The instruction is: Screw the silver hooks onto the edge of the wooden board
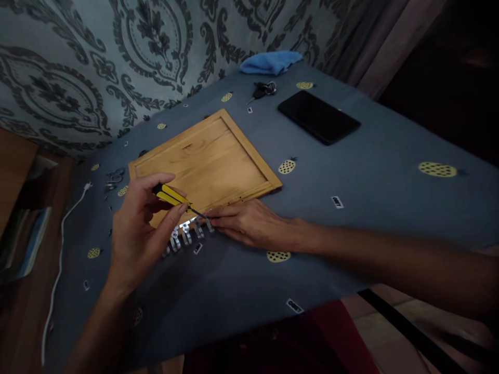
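My left hand (140,223) is closed on a screwdriver (170,196) with a yellow and black handle. The screwdriver's shaft slants down to the right, its tip at the end of a silver hook rail (186,234). That rail, with several metal hooks, lies along the near edge of a framed wooden panel (202,156), partly behind my left hand. From the right, my right hand (253,223) reaches in with its fingertips pressed together at the rail's right end. Whatever those fingertips may hold is too small to make out. Small dark holes show in the panel's edge beside them.
A black phone or tablet (318,117), keys (263,90) and a blue cloth (270,62) lie farther back on the patterned tablecloth (374,192). Small metal pieces (114,176) sit left of the panel. A white cable (61,249) runs down the left edge.
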A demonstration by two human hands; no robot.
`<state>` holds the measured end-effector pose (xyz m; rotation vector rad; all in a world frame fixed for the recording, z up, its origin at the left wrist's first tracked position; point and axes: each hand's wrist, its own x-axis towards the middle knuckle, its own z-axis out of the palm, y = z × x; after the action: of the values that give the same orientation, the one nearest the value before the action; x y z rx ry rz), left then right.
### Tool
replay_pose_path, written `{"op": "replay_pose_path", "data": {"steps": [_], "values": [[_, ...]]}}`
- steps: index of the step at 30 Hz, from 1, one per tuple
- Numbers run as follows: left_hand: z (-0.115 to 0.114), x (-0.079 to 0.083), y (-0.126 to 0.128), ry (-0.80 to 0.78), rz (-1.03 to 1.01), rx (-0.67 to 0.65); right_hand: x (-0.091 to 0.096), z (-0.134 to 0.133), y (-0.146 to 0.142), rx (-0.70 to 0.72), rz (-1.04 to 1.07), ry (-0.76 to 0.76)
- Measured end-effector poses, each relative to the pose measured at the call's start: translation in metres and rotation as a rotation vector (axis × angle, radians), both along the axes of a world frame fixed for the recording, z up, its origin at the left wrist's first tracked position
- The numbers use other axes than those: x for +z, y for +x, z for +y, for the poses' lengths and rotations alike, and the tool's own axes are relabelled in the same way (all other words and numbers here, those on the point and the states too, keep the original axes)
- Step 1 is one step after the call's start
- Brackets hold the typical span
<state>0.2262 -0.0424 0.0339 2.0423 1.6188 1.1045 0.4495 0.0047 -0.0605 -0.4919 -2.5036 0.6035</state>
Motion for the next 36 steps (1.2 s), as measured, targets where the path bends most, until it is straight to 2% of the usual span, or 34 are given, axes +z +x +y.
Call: {"op": "replay_pose_path", "data": {"steps": [9,20,24,27,32,36], "values": [[-0.0004,-0.0028,0.0010,-0.005,0.035,0.000,-0.0015,0.0003,-0.0007,-0.014,-0.017,0.014],[0.0005,-0.0009,0.0014,0.100,0.146,-0.070,-0.0032,0.0001,-0.0010,-0.011,-0.006,0.025],[0.0010,-0.0012,0.0032,0.147,0.184,-0.056,-0.0054,0.0004,-0.0015,-0.012,0.026,0.032],[-0.0001,-0.0025,0.0041,0.176,0.167,-0.052,-0.0065,0.0006,-0.0020,-0.012,0.032,0.019],[-0.0010,-0.0031,0.0011,0.111,0.063,-0.035,-0.0064,0.0004,-0.0021,-0.014,0.006,-0.010],[0.0003,-0.0016,0.0012,0.111,0.087,-0.026,-0.0059,0.0008,-0.0019,-0.020,0.004,-0.014]]}}
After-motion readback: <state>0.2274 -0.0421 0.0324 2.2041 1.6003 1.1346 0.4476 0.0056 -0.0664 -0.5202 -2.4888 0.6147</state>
